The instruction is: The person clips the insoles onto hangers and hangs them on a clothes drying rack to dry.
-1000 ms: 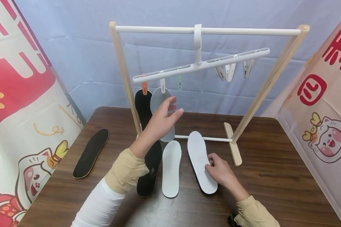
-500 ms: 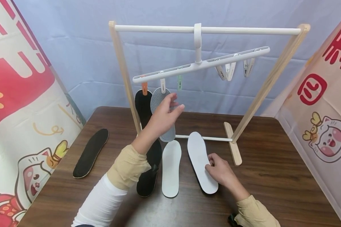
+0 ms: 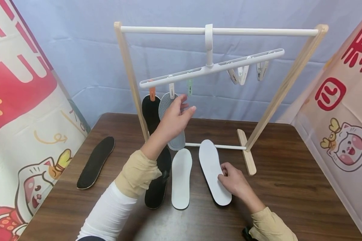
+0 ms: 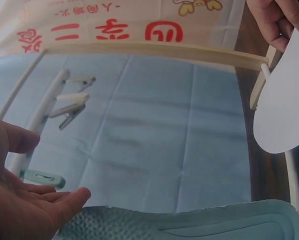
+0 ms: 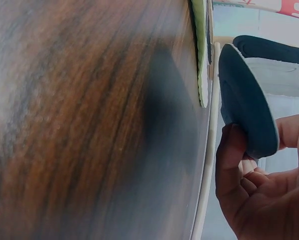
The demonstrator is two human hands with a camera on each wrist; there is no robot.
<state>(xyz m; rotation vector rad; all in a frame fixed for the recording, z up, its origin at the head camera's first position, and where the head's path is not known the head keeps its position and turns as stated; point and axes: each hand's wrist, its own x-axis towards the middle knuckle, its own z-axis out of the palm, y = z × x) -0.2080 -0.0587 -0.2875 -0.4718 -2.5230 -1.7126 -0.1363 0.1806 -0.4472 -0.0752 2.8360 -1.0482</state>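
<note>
My right hand (image 3: pixel 233 179) pinches a white-topped insole (image 3: pixel 212 170) by its right edge. The right wrist view shows that insole's dark underside (image 5: pixel 247 102) raised off the table, fingers and thumb on its edge. My left hand (image 3: pixel 175 118) is lifted in front of a grey insole (image 3: pixel 178 142) that hangs from a white clip (image 3: pixel 171 91). Its fingers are spread from the thumb and hold nothing, just below a green clip (image 3: pixel 190 87). In the left wrist view the green clip (image 4: pixel 44 178) appears between thumb and fingers. A black insole (image 3: pixel 151 110) hangs from an orange clip (image 3: pixel 152 93).
A white clip hanger (image 3: pixel 211 69) hangs tilted, left end lower, from the rack's top bar (image 3: pixel 259 31). Several clips dangle at its right end. On the table (image 3: pixel 289 187) lie a pale insole (image 3: pixel 181 180), a black one (image 3: pixel 155 192) beside it, and another black insole (image 3: pixel 96 162) farther left.
My left hand has risen slightly toward the green clip. The right hand and its insole have stayed nearly still.
</note>
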